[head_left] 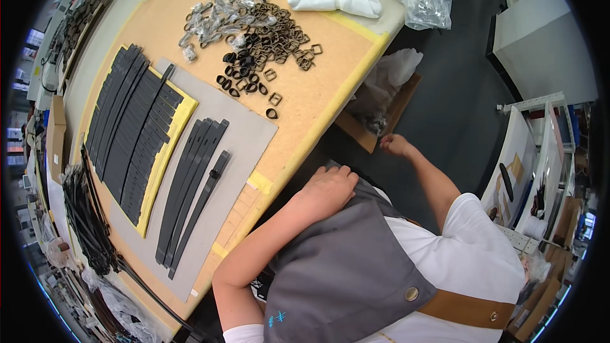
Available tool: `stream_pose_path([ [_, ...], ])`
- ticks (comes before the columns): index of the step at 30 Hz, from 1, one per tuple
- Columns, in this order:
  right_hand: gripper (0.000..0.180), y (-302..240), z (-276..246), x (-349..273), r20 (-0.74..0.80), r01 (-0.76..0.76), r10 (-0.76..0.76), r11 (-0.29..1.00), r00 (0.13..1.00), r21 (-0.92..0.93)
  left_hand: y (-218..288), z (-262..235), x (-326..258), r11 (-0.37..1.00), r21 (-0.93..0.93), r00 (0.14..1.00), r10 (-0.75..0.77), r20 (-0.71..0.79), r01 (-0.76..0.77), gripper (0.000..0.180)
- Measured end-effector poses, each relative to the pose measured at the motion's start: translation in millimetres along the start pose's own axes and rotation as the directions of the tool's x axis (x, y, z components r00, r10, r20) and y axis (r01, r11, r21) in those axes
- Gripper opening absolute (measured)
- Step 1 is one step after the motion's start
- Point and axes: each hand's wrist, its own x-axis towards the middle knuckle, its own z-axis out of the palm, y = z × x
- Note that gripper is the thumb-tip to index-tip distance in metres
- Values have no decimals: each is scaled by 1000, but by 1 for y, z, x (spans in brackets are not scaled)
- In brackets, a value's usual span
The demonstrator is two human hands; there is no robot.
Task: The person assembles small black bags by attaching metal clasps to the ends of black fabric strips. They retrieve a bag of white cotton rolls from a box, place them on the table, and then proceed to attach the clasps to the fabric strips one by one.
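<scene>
My left hand (330, 187) lies over the top of my grey apron (343, 248), its fingers laid out flat and holding nothing that I can see. Off the table's edge, my right hand (395, 145) is held beside a cardboard box (357, 132) lined with a clear plastic bag (391, 76). Its fingers are curled together, and whatever is in them is too small to make out. On the table near my left arm are several loose black straps (187, 190) on a grey board (248, 146). One short strap (206, 194) carries a small black loop.
Many black straps (130, 133) lie in rows on a yellow-edged board (155, 197). Metal buckles (279, 32), black loops (235, 73) and small plastic-wrapped pieces (213, 22) are heaped farther back. A white cloth roll (333, 1) lies at the far edge. Dark cords (82, 216) hang at left.
</scene>
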Motion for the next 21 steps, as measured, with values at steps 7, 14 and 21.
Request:
stream_pose_path([
  [7,17,-201,-71,-49,-735,737,-239,474,634,482,11,-43,-60,980,-187,988,33,-150,-61,29],
  [14,15,-381,-4,-175,-322,903,-851,341,415,263,-14,-72,-144,985,-171,809,-89,-581,-14,16],
  [21,14,-441,39,-191,52,842,-844,527,535,-115,-53,-67,-197,873,-211,463,-422,-779,439,25],
])
